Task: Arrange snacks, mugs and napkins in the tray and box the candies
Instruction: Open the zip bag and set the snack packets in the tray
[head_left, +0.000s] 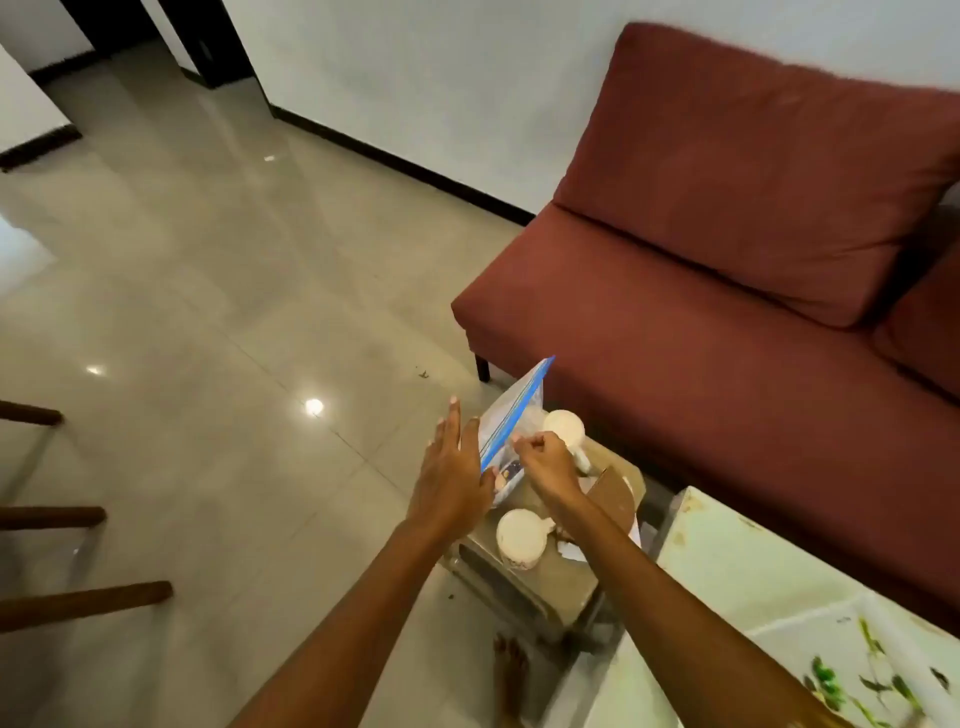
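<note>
A clear zip bag (511, 415) with a blue seal strip stands upright over a small glass side table (524, 587), with small dark and pale snacks in its bottom. My right hand (545, 465) pinches the bag's edge near the seal. My left hand (452, 467) rests flat against the bag's left side, fingers straight. Two white mugs sit on the table: one (565, 427) behind my right hand, one (521, 538) nearer me between my forearms. A brown cardboard piece (615, 496) lies to the right of my right wrist.
A dark red sofa (727, 270) fills the right side behind the side table. A white tray with a green leaf print (810, 639) lies on a pale table at lower right. Wooden legs (78, 603) stick in from the left over the glossy tiled floor.
</note>
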